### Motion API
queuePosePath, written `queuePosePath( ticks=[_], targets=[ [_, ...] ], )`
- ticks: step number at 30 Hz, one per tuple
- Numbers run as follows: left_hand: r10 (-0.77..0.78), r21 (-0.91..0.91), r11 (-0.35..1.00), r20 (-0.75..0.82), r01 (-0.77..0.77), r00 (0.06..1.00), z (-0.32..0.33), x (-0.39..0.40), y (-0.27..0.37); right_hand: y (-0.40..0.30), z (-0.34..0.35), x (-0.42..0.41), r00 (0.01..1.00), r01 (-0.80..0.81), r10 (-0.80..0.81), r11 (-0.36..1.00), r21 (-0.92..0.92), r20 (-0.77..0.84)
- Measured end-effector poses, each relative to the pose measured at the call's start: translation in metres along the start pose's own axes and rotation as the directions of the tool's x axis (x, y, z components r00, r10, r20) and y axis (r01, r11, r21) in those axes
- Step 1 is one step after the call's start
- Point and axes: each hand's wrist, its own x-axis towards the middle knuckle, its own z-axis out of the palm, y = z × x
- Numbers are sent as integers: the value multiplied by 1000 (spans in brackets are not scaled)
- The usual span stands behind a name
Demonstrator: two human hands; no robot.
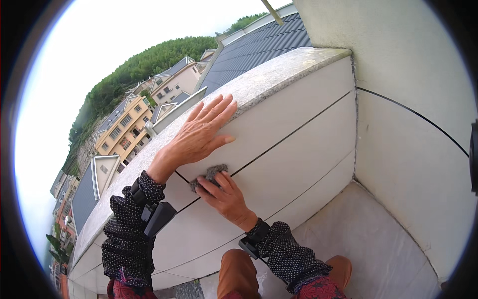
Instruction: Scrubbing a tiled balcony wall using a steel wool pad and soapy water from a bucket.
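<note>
My left hand [199,132] rests with its fingers spread on the granite coping [276,76] and the top edge of the tiled parapet wall, holding nothing. Lower down, my right hand [226,196] presses a grey scouring pad or wad [216,175] against the pale wall tiles [298,142], at a dark joint line. Its fingertips cover part of the wad. Both wrists carry black straps with small devices over dotted dark sleeves.
A plastered and tiled side wall [407,123] meets the parapet at the right. Floor tiles [358,231] lie below, near my knees. Beyond the coping are a grey tiled roof [257,48], houses [125,127] and a wooded hill.
</note>
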Motion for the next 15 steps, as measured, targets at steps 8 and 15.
queuePosePath(
  ticks=[8, 15],
  targets=[
    [45, -344, 939, 129, 2, 991, 10, 9, -8, 113, -60, 47, 976, -63, 32, 988, -140, -214],
    [2, -303, 953, 90, 26, 996, 9, 3, -6, 162, -79, 60, 774, -555, 424, 812, -181, -471]
  ],
)
